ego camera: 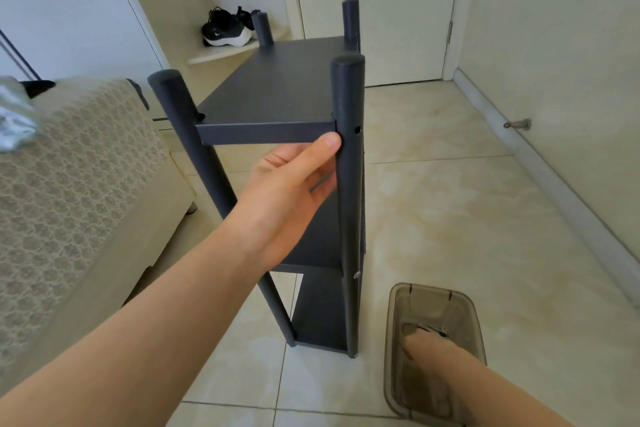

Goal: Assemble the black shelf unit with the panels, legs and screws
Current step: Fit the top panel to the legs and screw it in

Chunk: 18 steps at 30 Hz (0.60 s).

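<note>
Tiled floor (450, 218): shelf unit (277, 94) standing, brown plastic tub (420, 296) beside it.

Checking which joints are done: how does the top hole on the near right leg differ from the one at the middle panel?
The top hole is dark and empty, while the middle hole shows a pale screw head. The left hand grips the near right leg just beside the top hole, thumb at the top panel edge; nothing touches the middle hole. Both sit in that same leg, facing the same side.
</note>
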Motion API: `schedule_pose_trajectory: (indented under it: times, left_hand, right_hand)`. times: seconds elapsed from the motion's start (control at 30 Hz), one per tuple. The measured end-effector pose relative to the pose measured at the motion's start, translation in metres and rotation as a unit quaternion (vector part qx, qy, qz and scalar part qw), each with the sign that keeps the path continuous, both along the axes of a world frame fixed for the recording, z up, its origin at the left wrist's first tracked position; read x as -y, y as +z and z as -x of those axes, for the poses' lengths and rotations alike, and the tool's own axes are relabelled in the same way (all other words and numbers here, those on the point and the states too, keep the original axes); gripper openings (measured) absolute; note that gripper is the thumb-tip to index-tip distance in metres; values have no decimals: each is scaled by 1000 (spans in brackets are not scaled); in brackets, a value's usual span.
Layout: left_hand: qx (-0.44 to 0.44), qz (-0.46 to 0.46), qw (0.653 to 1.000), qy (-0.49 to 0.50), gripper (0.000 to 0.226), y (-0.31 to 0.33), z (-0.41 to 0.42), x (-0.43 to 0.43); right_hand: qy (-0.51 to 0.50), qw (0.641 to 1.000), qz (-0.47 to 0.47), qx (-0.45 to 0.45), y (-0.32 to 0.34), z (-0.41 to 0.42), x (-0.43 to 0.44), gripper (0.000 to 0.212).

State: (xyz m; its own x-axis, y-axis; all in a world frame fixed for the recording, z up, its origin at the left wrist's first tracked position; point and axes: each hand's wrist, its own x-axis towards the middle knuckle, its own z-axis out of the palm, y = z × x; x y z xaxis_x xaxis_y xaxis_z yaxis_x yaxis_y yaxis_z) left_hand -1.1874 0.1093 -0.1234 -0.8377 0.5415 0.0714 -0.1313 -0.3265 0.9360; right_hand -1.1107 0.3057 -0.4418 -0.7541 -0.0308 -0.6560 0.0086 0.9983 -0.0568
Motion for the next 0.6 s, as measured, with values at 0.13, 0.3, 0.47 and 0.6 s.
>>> schedule_pose_trajectory:
  times: [0.13, 0.3, 0.47, 0.6]
  left_hand:
    - [9, -1, 1000, 3, 23, 3, -3, 0]
    - [29, -5, 999, 25, 34, 7, -9, -2]
    - [29, 3, 999, 35, 41, 11, -10, 1]
    - [37, 0, 999, 40, 41, 11, -11, 2]
  right_hand:
    - [20, 999, 2, -30, 50, 19, 1, 27]
    - [22, 994, 18, -104, 129, 31, -9, 15]
    - [44, 976, 84, -195, 240, 16, -4, 18]
    - [-39, 922, 239, -302, 294, -9, 4, 11]
